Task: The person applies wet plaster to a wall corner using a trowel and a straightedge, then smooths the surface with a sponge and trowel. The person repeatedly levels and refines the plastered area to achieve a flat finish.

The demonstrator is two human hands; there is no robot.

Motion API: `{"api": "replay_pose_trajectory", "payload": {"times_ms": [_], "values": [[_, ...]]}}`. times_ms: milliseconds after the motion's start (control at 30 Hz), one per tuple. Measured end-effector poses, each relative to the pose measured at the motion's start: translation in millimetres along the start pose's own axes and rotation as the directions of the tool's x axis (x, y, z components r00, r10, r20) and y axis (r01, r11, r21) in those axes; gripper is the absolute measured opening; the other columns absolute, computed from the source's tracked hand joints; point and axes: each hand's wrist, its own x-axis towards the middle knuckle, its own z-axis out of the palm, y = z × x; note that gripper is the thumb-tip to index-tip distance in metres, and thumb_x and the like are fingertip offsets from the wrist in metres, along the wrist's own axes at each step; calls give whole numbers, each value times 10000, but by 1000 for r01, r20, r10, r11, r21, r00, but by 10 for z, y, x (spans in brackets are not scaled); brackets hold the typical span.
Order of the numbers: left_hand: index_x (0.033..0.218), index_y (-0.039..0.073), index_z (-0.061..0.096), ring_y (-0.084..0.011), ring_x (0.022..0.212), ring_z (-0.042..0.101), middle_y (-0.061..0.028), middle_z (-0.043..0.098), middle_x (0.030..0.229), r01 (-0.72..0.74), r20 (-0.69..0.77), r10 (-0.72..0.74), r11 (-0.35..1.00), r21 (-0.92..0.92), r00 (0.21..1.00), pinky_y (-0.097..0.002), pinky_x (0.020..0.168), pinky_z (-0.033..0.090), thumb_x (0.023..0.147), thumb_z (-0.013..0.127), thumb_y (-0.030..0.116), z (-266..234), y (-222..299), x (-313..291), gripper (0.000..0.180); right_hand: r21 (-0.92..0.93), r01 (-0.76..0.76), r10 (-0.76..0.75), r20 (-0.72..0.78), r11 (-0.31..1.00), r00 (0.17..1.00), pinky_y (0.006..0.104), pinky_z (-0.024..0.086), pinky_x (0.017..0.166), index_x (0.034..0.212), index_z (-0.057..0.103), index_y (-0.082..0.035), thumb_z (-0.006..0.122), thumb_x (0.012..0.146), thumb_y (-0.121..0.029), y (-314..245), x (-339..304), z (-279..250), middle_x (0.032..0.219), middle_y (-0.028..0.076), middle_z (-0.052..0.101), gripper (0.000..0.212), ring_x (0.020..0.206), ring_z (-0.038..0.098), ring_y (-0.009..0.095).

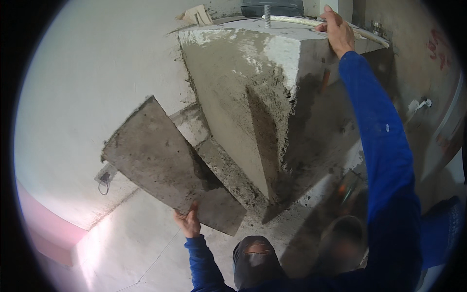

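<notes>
My left hand (189, 223) grips the lower edge of a flat grey-brown board (155, 158), its surface spotted with dark specks. The board tilts beside a tall plastered block (233, 82). Rough grey mortar (279, 104) covers part of the block's near corner. My right hand (338, 33) reaches up to the block's top edge with its fingers apart. Beside those fingers runs a long pale tube or strip (292, 20), lying along the top; whether they touch it I cannot tell.
On top of the block are a ridged metal rod (267, 17), a dark container (272, 7) and a pale broken piece (197, 15). A white wall (97, 73) stands at the left. A white fitting (419, 105) sticks out at the right. My shoes (258, 263) show below.
</notes>
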Motion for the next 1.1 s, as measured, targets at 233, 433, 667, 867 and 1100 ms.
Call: {"api": "replay_pose_trajectory", "payload": {"times_ms": [233,433,667,867,1100], "values": [[963,2,612,-113,722,561,-12,632,811,-92,90,85,992,82,992,-252,673,449,778,744,72,-139,477,291,238,162,-74,37,221,984,975,305,373,980,1227,572,-63,369,939,-592,-90,-3,-188,928,76,709,636,990,610,166],[977,-12,622,-157,820,571,-47,635,906,-149,244,148,989,-15,958,-298,754,460,737,807,169,-110,649,522,353,232,189,-190,-15,954,982,343,315,1050,1339,485,-94,358,996,-456,-68,-674,-816,1095,103,673,515,1129,544,149],[1214,-30,513,-220,997,550,-96,594,1099,-82,323,112,991,-104,940,-352,926,414,706,811,148,-34,501,630,615,-96,-233,249,226,968,942,329,444,919,1319,487,-53,406,1003,-375,650,-2549,-1863,1014,96,670,458,998,610,179],[1335,-32,406,-258,1081,530,-153,544,1231,52,520,94,965,-259,849,-386,980,380,685,824,136,310,624,516,791,-216,-663,668,-62,717,742,306,473,838,1284,511,-55,548,952,-374,907,-3718,-3003,901,123,676,461,882,645,184],[1352,-42,406,-266,1110,535,-179,549,1246,127,744,186,931,-343,642,-399,1012,365,693,810,74,1305,992,189,782,-506,-797,865,-177,329,470,362,521,590,1200,562,-55,579,903,-358,798,-4844,-4003,732,145,652,425,665,659,232]]}}
